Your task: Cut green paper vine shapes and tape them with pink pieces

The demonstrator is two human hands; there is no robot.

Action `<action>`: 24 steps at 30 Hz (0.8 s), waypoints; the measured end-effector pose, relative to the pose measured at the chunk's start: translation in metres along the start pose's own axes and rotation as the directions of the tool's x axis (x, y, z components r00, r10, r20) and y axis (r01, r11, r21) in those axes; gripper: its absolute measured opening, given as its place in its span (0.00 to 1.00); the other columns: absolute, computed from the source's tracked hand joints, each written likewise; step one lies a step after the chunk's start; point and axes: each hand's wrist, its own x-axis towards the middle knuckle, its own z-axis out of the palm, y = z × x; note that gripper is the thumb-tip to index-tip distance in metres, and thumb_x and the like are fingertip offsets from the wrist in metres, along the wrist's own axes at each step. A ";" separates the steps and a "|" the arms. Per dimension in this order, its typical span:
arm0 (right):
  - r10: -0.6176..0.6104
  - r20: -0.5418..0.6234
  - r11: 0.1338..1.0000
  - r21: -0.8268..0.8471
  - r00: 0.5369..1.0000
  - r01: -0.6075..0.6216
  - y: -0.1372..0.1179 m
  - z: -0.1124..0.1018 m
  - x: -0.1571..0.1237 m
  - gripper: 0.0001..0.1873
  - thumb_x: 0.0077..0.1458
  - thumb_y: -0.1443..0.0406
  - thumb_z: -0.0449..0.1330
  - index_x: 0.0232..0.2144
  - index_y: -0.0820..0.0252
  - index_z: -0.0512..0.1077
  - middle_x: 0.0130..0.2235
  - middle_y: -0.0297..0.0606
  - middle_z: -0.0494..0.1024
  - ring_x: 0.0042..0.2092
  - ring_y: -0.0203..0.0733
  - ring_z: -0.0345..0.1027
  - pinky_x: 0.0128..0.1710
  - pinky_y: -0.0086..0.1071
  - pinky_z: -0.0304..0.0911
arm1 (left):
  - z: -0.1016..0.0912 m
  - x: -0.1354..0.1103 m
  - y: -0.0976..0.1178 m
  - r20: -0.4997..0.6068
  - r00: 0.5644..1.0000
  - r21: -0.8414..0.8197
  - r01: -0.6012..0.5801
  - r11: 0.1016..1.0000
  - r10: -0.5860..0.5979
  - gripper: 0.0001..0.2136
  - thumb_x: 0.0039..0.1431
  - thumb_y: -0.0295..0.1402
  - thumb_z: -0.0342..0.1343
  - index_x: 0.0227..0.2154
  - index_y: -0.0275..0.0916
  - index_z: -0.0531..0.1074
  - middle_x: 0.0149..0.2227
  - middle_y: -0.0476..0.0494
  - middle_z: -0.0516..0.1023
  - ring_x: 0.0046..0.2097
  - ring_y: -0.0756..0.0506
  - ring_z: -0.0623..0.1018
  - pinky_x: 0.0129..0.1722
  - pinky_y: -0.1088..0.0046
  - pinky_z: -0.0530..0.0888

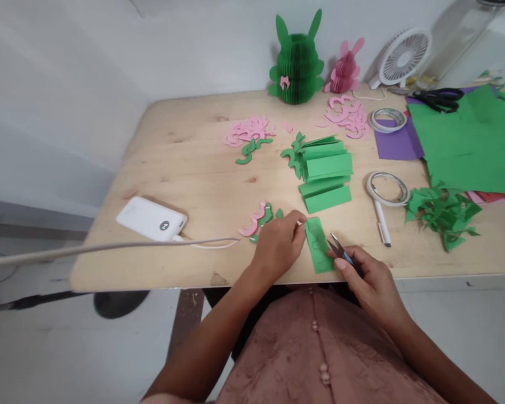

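Observation:
A green paper strip [318, 247] with a pencilled outline lies at the table's front edge. My left hand [278, 242] is closed, its fingertips pinching the strip's upper left corner. My right hand [372, 283] grips a pair of small scissors [337, 247], blades apart and pointing up and left over the strip's right side. The fingers of that hand partly hide the handles. Above the strip stand folded green paper strips [329, 166]. Beside my left hand are curved pink paper cut-outs [252, 221] and green ones [266, 214], partly covered by the hand.
A white power bank [149, 219] with a cable lies left. Tape rolls [388, 189], a white pen [381, 221], green scraps [441, 216], green sheets [471, 146] and black scissors [440, 100] lie right. Paper rabbits [298, 67] and a fan [405, 58] stand behind.

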 end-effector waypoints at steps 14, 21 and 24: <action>0.015 -0.008 1.000 0.006 1.000 -0.015 -0.004 0.000 0.000 0.18 0.59 0.52 0.52 0.32 0.59 0.73 0.29 0.35 0.74 0.27 0.37 0.65 0.27 0.29 0.60 | 0.041 -0.049 -0.005 -0.224 0.868 0.300 -0.372 0.879 0.444 0.12 0.61 0.24 0.48 0.45 0.34 0.72 0.52 0.38 0.75 0.55 0.36 0.69 0.52 0.55 0.67; 0.028 -0.007 0.999 0.024 1.000 -0.027 -0.004 0.000 0.000 0.17 0.59 0.53 0.53 0.33 0.59 0.72 0.29 0.33 0.73 0.26 0.35 0.63 0.26 0.28 0.58 | 0.043 -0.046 -0.007 -0.230 0.874 0.321 -0.347 0.881 0.428 0.12 0.61 0.26 0.48 0.45 0.35 0.72 0.53 0.41 0.74 0.57 0.36 0.68 0.56 0.55 0.63; 0.028 0.001 0.999 0.027 1.000 -0.028 -0.004 0.000 0.000 0.17 0.59 0.53 0.53 0.33 0.59 0.72 0.29 0.33 0.74 0.26 0.35 0.63 0.25 0.28 0.58 | 0.044 -0.046 -0.008 -0.248 0.868 0.328 -0.343 0.880 0.430 0.12 0.61 0.25 0.48 0.44 0.35 0.72 0.53 0.42 0.75 0.56 0.36 0.68 0.55 0.55 0.63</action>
